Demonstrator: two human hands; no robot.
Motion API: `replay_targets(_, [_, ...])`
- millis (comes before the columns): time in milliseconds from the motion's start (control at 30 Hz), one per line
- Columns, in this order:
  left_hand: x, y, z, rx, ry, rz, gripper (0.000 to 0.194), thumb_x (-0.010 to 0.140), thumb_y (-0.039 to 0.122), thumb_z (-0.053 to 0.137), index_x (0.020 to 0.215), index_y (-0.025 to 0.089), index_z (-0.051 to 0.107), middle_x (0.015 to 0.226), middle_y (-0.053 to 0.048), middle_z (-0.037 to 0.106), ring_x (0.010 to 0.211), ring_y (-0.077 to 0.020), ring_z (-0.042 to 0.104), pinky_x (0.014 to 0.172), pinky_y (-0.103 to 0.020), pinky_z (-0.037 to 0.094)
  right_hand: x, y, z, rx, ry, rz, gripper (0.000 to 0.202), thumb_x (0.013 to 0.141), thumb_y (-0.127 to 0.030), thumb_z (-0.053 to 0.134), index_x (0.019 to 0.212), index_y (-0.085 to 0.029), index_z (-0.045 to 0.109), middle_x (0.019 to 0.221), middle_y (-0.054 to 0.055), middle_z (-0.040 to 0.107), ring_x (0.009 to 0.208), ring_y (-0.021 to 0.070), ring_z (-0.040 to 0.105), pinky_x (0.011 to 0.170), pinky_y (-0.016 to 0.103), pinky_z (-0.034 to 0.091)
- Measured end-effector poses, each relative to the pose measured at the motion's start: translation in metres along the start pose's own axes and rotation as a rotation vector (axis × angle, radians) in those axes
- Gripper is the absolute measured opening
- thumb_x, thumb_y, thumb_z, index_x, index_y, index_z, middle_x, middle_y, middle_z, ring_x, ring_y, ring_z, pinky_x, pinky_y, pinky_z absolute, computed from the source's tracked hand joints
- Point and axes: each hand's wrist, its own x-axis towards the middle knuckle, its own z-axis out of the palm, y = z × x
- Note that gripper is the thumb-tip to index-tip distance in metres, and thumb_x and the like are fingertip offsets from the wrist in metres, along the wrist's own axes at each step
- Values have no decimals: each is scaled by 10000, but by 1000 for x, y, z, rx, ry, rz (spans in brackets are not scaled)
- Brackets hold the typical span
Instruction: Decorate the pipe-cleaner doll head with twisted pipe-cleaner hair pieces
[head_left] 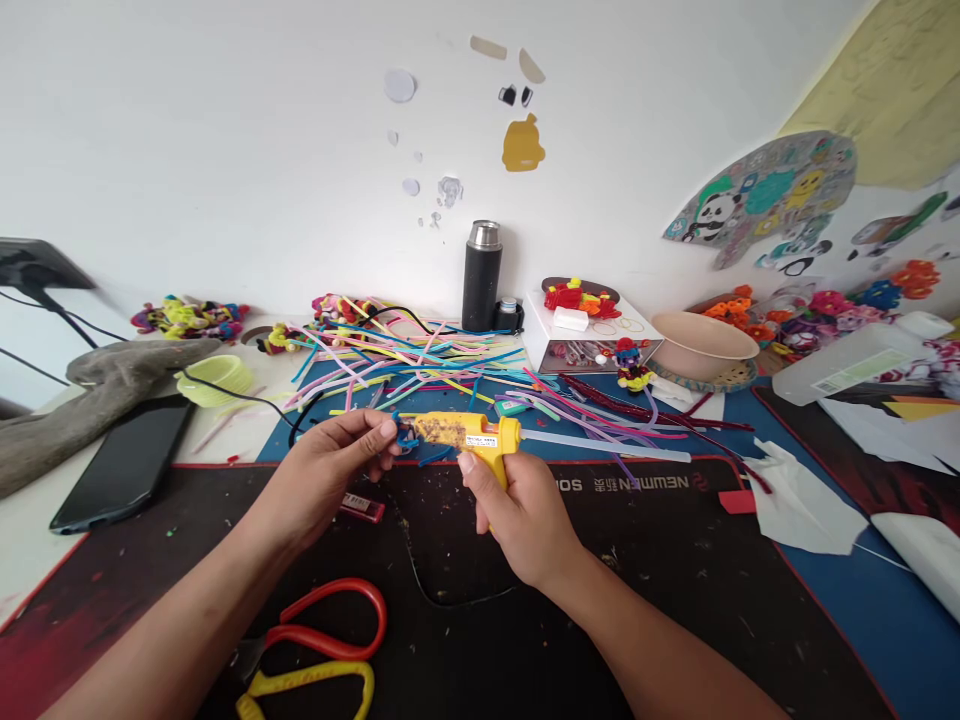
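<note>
My right hand [525,510] is wrapped round the handle of a yellow hot glue gun [450,430], whose nozzle points left. A long translucent glue stick [607,446] sticks out of its back end. My left hand [337,460] pinches a small piece of blue pipe cleaner [407,436] right at the nozzle. Whether nozzle and piece touch, I cannot tell. Below the hands, scissors [330,620] with one red and one yellow handle lie on the dark mat, their blades partly behind my left forearm.
Many coloured pipe cleaners [420,350] are strewn across the back. Behind them stand a black thermos [482,280], a white box [592,350] and a pink bowl [705,345]. A phone [124,465] lies at left; a plastic bottle [855,360] tilts at right. Crumpled white tissue [806,500] lies near it.
</note>
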Motion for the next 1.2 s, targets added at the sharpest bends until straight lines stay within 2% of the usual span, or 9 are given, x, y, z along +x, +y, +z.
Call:
replay_targets(867, [0, 2, 2, 12, 9, -2, 529, 600, 638, 1000, 780, 201, 763, 667, -10, 677, 611, -153, 567, 562, -251, 432, 0, -3, 0, -20, 12, 18, 633, 1033, -692, 537, 590, -241, 515, 468, 5, 561, 474, 147, 581, 549, 270, 454])
replay_targets(1200, [0, -1, 0, 9, -1, -4, 516, 616, 633, 1001, 787, 202, 776, 680, -9, 683, 621, -143, 572, 566, -232, 440, 1, -2, 0, -18, 21, -5, 614, 1053, -637, 534, 588, -237, 515, 471, 3, 572, 474, 139, 581, 554, 266, 445])
